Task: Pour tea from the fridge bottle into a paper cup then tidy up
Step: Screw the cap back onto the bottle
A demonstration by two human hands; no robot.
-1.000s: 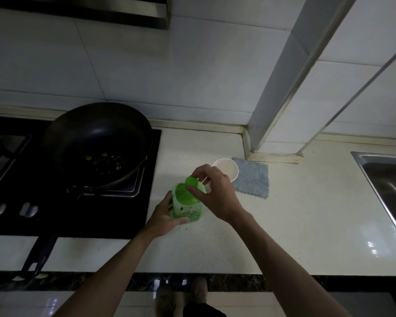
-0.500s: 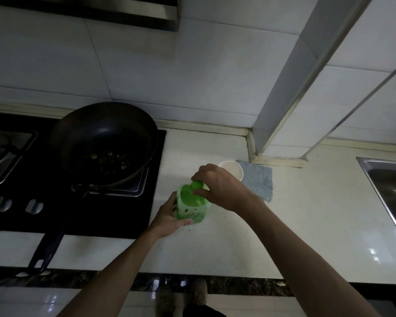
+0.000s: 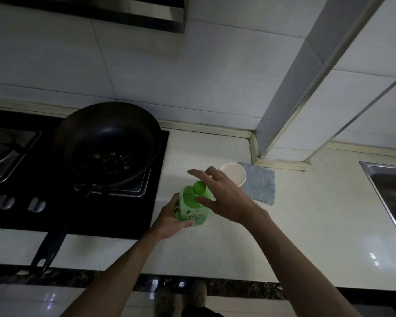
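Note:
A green tea bottle (image 3: 190,211) stands on the white countertop (image 3: 306,236), right of the stove. My left hand (image 3: 168,217) is wrapped around its lower body from the left. My right hand (image 3: 229,197) hovers over the top with its fingers spread; the thumb lies beside the green cap (image 3: 199,187), which sits on the neck. A white paper cup (image 3: 234,173) stands upright just behind my right hand, partly hidden by the fingers. I cannot see what is inside it.
A blue-grey cloth (image 3: 261,185) lies right of the cup by a wall pillar. A black wok (image 3: 108,143) with food scraps sits on the black stove (image 3: 124,213), handle toward the counter's front edge. A steel sink (image 3: 391,191) is at far right.
My right hand was pinched on the cap; now its fingers are spread apart above it. The bottle stays in my left hand in the same spot.

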